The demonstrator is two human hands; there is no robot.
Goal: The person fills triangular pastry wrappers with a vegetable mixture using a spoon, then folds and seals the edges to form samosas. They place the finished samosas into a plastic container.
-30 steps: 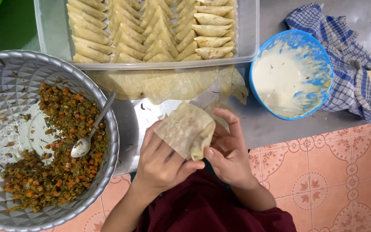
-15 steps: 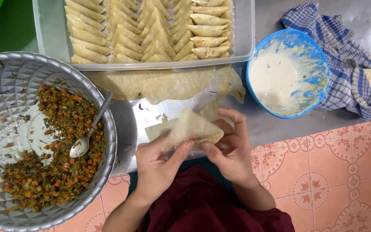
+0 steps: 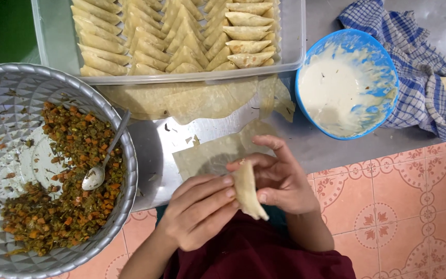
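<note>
1. A folded pastry sheet (image 3: pixel 247 190) is pinched between both hands, held edge-on above the lap, just in front of the metal tray's (image 3: pixel 156 155) near edge.
2. The left hand (image 3: pixel 198 212) is closed on the pastry's left face, its fingertips (image 3: pixel 227 192) pressed flat against it.
3. The right hand (image 3: pixel 281 178) is curled around the pastry's right side, with the thumb laid against the fold and the fingers bent over its top edge.
4. A dark red garment (image 3: pixel 254 253) is seen beneath the hands.
5. Just beyond the hands, flat pastry sheets (image 3: pixel 207 155) are laid on the tray, and further sheets (image 3: pixel 192 101) are draped below the container's rim.
6. A clear plastic container (image 3: pixel 295 36) is set at the far edge, packed with rows of folded triangular pastries (image 3: pixel 181 31).
7. To the left, a large patterned silver bowl (image 3: pixel 6 98) is placed, partly filled with chopped vegetable filling (image 3: pixel 73 170); a metal spoon (image 3: pixel 99 170) is rested in it.
8. To the right, a blue bowl (image 3: pixel 388 67) smeared with white paste (image 3: pixel 336 88) is set beside a blue checked cloth (image 3: pixel 424 77).
9. Pink patterned floor tiles (image 3: pixel 403 206) are visible under the tray's near edge.
</note>
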